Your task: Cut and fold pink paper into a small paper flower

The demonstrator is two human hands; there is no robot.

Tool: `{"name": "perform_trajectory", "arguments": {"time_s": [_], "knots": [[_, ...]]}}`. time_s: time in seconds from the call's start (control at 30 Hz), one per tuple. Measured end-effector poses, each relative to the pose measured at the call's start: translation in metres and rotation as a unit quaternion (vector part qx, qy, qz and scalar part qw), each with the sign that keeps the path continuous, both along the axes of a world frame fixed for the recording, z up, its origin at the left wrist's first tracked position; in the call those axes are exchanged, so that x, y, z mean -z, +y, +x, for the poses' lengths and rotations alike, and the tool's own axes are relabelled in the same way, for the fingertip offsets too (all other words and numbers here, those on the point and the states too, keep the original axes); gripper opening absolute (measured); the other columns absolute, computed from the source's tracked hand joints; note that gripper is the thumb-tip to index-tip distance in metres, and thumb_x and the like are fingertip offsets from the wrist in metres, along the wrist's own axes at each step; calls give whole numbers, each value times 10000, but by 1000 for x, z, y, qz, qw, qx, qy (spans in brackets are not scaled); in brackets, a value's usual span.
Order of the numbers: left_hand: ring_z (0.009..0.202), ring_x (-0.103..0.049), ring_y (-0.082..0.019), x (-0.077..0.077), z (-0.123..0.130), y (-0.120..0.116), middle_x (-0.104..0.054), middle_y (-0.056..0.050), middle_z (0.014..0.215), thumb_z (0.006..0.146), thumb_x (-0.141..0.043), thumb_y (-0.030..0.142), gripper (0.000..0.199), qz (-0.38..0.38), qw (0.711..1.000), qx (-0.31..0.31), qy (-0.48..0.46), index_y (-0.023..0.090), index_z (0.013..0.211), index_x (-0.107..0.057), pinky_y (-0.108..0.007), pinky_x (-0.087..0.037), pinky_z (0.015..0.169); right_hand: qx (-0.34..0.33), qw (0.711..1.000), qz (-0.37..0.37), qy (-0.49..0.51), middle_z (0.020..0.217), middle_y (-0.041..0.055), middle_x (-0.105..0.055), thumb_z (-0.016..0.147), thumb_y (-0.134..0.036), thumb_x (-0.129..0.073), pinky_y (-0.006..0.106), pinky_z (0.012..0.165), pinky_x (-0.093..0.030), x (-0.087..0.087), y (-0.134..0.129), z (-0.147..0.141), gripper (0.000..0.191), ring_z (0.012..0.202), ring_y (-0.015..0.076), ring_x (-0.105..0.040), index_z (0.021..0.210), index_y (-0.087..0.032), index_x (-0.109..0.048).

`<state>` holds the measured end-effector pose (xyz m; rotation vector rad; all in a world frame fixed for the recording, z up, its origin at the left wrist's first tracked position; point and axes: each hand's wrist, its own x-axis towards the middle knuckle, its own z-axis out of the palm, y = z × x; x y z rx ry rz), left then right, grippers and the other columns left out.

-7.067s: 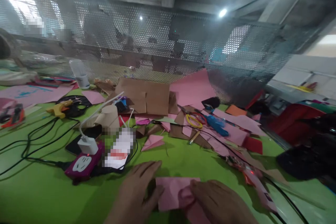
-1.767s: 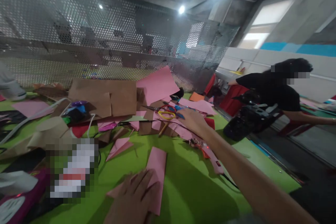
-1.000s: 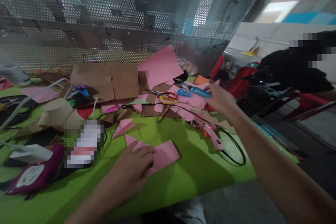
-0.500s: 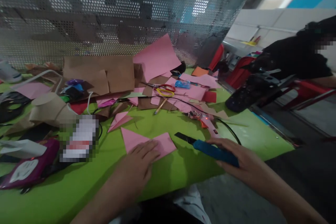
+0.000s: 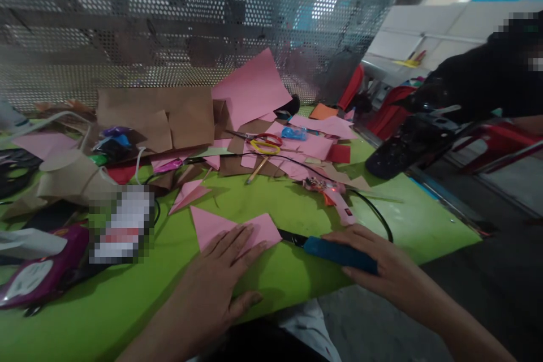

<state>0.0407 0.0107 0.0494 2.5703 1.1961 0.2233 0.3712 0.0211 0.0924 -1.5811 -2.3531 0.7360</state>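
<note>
Under my left hand [image 5: 229, 271] lies a folded pink paper [image 5: 267, 229] on the green table [image 5: 169, 294]. The fingers of that hand rest flat on the paper, with the thumb spread to the side. My right hand [image 5: 377, 263] is wrapped round the blue handle of a knife [image 5: 335, 253]. Its dark blade points left, and the tip meets or overlaps the paper's right edge. Just beyond my right hand is a pink glue gun [image 5: 341, 206] with a black cable.
Behind are scissors [image 5: 266, 146], a pencil [image 5: 257, 170], pink scraps [image 5: 186, 195] and a brown paper bag [image 5: 190, 119]. A purple pack [image 5: 46, 266] lies left. A person in black [image 5: 470, 76] is at the right, near red chairs [image 5: 496, 144].
The knife has moved left, bringing its blade to the paper's right edge. My left hand's fingers and thumb have spread wider on and beside the paper.
</note>
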Motion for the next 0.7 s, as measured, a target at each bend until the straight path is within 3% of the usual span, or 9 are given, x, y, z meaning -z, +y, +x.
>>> {"name": "perform_trajectory", "arguments": {"time_s": [0.17,0.3,0.7], "knots": [[1448,-236,-234,-4,-11,7,-217,-3,1593,943,-392,566,645,-9,1000,16,1,341,1513,-188,-452,-214,1181,-37,999,-2,0,1246,84,-578,849,-248,-586,470,969,-448,6,3,4,421,1159,301,-540,1264,-323,-603],[1455,-214,-227,-6,-16,10,-191,18,1598,950,-398,546,595,-20,999,33,16,398,1494,-207,-483,-176,1184,-71,998,2,1,1177,67,-587,895,-269,-558,435,943,-461,7,7,-1,403,1113,266,-545,1287,-361,-584],[1472,-143,-240,-5,-17,10,-107,25,1614,949,-377,570,617,-28,999,38,18,412,1501,-153,-499,-137,1188,-65,998,-17,-3,1153,75,-567,940,-361,-503,449,911,-466,5,9,-5,377,1065,266,-540,1310,-387,-571]]}}
